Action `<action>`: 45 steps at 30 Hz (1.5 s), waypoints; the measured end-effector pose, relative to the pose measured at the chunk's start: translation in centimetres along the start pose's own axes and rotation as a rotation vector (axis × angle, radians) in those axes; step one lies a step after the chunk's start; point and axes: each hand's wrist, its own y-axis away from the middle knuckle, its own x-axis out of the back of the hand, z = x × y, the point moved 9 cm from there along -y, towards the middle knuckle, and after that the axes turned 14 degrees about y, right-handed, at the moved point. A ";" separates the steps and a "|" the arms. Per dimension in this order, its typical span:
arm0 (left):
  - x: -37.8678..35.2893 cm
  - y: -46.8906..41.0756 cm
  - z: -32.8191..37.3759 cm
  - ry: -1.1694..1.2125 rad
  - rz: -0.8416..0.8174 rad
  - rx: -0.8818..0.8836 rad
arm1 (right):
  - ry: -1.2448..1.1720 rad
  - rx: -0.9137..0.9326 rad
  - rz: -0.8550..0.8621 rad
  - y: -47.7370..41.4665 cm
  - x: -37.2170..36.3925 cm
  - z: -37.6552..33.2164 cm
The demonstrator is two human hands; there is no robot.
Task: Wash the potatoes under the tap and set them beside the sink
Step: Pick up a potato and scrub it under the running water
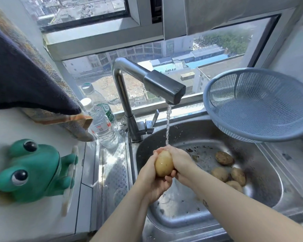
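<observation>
Under the tap, our left hand and right hand curl round one potato, hiding its sides. Bottle labels at ten o'clock are unreadable.

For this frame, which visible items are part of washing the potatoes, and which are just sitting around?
In use: held potato, left hand, right hand, running tap, sink, four potatoes in the basin.
Idle: blue colander, green frog toy, two water bottles, dark cloth.

Four potatoes lie in the sink, two bottles beside it.
</observation>
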 end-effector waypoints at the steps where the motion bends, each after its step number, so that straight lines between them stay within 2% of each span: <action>1: 0.0 0.1 -0.1 0.033 -0.002 0.015 | 0.005 0.013 -0.064 0.0 -0.1 -0.2; 5: 0.1 -0.3 -0.6 0.196 -0.026 0.109 | 0.069 0.195 -0.384 1.2 -1.4 -1.5; 7: 0.4 -0.5 -0.8 0.191 -0.018 0.118 | 0.163 0.279 -0.405 1.5 -1.7 -1.6; 10: 1.1 -0.6 -0.6 0.085 0.022 0.036 | 0.266 0.309 -0.265 1.1 -1.3 -1.5; 13: 0.9 -0.6 0.5 -0.125 0.015 -0.142 | 0.363 0.315 -0.114 0.5 -0.7 -1.4; 16: 0.5 -0.4 0.6 -0.278 0.032 -0.260 | 0.331 0.316 0.028 0.2 -0.1 -1.8; 18: 0.6 -0.5 0.4 -0.334 0.070 -0.309 | 0.287 0.246 0.078 -0.3 0.0 -1.4; 20: 1.0 -0.5 0.2 -0.363 0.096 -0.319 | 0.135 0.087 0.081 -0.8 0.1 0.1; 22: 1.5 -0.4 0.1 -0.330 0.114 -0.277 | -0.019 -0.005 0.019 -0.7 -0.1 1.0; 27: 2.3 -0.8 -0.2 -0.092 0.098 -0.022 | -0.153 0.131 -0.245 0.8 -0.8 -0.7; 30: 2.1 -1.0 -0.6 -0.058 0.053 0.080 | -0.161 0.132 -0.352 1.0 -0.9 -0.7; 32: 2.0 -1.0 -0.9 -0.072 0.057 0.094 | -0.203 0.091 -0.344 0.6 -1.0 -0.4; 35: 2.1 -1.2 -1.0 -0.094 0.093 0.067 | -0.194 -0.001 -0.166 -0.3 -0.7 0.5; 37: 2.1 -1.2 -1.1 -0.092 0.100 0.072 | -0.175 -0.012 -0.109 -0.5 -0.6 0.7; 40: 2.1 -1.1 -0.8 -0.068 0.089 0.103 | -0.187 0.097 -0.243 0.2 -1.3 -0.1; 42: 2.1 -1.2 -0.7 -0.070 0.078 0.121 | -0.100 0.201 -0.326 1.0 -1.4 -0.7; 45: 1.6 -1.6 -0.3 -0.116 0.069 0.054 | 0.090 0.256 -0.194 0.9 -0.7 -0.9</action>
